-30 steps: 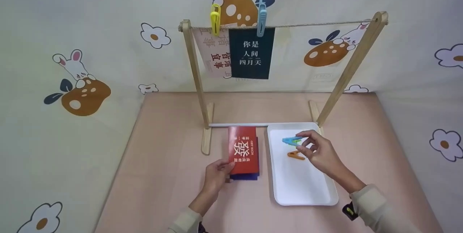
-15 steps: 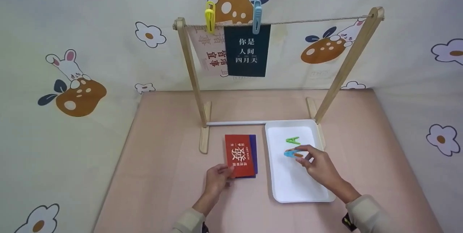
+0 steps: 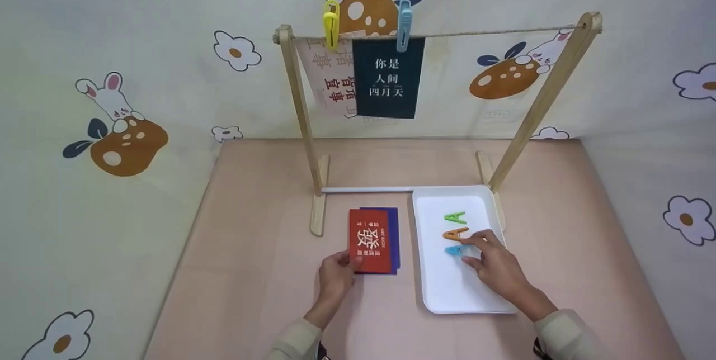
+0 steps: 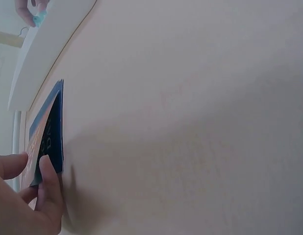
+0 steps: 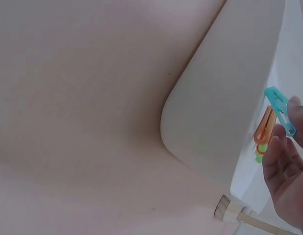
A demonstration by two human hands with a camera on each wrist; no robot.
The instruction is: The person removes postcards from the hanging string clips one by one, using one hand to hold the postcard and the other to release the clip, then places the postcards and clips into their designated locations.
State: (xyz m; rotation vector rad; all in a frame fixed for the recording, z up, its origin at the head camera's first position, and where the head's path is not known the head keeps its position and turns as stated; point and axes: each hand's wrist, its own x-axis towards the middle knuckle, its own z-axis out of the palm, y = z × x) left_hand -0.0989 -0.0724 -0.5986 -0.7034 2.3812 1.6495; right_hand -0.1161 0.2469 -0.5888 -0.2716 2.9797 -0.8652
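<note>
At lower centre of the head view, the near edge of the red card (image 3: 370,240), stacked on a blue card (image 3: 394,237) on the tabletop (image 3: 257,270), is pinched by the left hand (image 3: 337,274). To its right, a blue clip (image 3: 454,251) is gripped by the right hand (image 3: 495,265) inside the white tray (image 3: 447,298). Further up the tray, an orange clip (image 3: 456,233) and a green clip (image 3: 455,217) are seen. Beyond, two cards are pegged on the wooden rack (image 3: 302,119).

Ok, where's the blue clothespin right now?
Head view: blue clothespin lies in the white tray, just below the orange clothespin, pinched by the right hand.
</note>
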